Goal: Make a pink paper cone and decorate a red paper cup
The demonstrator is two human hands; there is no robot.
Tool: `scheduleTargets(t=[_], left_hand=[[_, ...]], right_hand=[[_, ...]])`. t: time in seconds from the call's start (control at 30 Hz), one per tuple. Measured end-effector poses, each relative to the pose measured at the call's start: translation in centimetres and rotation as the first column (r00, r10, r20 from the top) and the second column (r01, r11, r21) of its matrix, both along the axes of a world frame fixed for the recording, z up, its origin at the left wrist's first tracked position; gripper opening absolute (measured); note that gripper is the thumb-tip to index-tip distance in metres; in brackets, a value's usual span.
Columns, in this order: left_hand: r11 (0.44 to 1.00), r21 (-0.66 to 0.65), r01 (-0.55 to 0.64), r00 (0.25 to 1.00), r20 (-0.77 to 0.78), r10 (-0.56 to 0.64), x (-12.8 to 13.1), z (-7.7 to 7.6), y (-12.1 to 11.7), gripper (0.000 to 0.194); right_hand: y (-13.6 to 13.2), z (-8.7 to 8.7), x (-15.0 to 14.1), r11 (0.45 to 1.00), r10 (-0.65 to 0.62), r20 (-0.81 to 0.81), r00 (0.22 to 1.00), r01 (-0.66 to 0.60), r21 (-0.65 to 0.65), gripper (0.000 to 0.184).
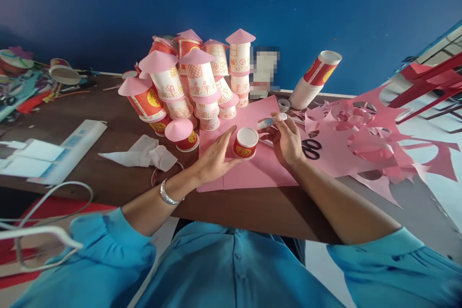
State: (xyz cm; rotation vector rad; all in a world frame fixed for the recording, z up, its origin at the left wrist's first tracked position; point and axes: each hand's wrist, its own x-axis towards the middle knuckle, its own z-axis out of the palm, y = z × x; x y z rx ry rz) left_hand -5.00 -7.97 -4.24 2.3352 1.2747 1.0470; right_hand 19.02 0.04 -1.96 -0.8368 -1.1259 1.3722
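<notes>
A short red paper cup (245, 148) with a gold print stands upside down, its white base facing up. Pink paper sheets (211, 173) lie under it. Beside the cup's left side is my left hand (215, 154), fingers stretched and thumb apart; whether it touches the cup I cannot tell. To the right, my right hand (288, 140) grips a glue stick (266, 123) with a white body and blue label, its end pointing left above the paper. Black-handled scissors (311, 149) lie just right of that hand, their blades partly hidden.
Several stacked-cup towers with pink cone roofs (197, 74) stand back left. A leaning cup stack (306, 91) and tape roll (283, 104) are back right. Cut pink scraps (364, 130) cover the right. A power strip (74, 147) and crumpled white wrapping (144, 152) lie left.
</notes>
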Motion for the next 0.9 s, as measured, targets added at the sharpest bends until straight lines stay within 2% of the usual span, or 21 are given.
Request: scheduleTargets(t=[0.1,0.2,0.37,0.43,0.63,0.77,0.83,0.9], left_hand=[[0.997,-0.028,-0.078,0.993,-0.090,0.075,-0.5,0.3,0.2,0.099],[0.991,-0.045,-0.128,0.975,-0.186,0.117,-1.2,0.8,0.3,0.090],[0.977,-0.103,-0.186,0.939,-0.311,0.146,-1.5,2.0,0.5,0.061],[0.972,-0.105,-0.210,0.923,-0.348,0.161,-1.4,2.4,0.6,0.055],[0.957,-0.060,-0.283,0.861,-0.455,0.226,-1.9,3.1,1.1,0.052],[0.965,-0.061,-0.256,0.876,-0.438,0.205,-2.7,4.4,0.6,0.050],[0.966,-0.064,-0.250,0.877,-0.439,0.197,-2.6,5.2,0.1,0.057],[0.969,-0.066,-0.237,0.896,-0.402,0.191,-2.0,5.6,-0.3,0.073]], right_hand=[[0.1,-0.3,0.1,0.999,0.033,-0.018,0.999,-0.033,-0.032,0.057],[0.3,-0.4,0.1,0.999,0.036,-0.024,0.999,-0.037,-0.031,0.058],[0.4,-0.4,0.0,0.999,0.031,-0.046,0.998,-0.033,-0.035,0.062],[0.3,-0.3,-0.1,0.999,0.035,-0.050,0.998,-0.037,-0.039,0.064],[0.4,-0.3,0.0,0.998,0.050,-0.029,0.998,-0.051,-0.044,0.068],[0.7,-0.5,0.2,0.998,0.059,-0.036,0.998,-0.060,-0.017,0.067],[0.9,-0.7,0.2,0.998,0.069,-0.037,0.997,-0.069,-0.013,0.065],[0.9,-0.7,0.2,0.997,0.074,-0.039,0.997,-0.075,-0.015,0.065]])
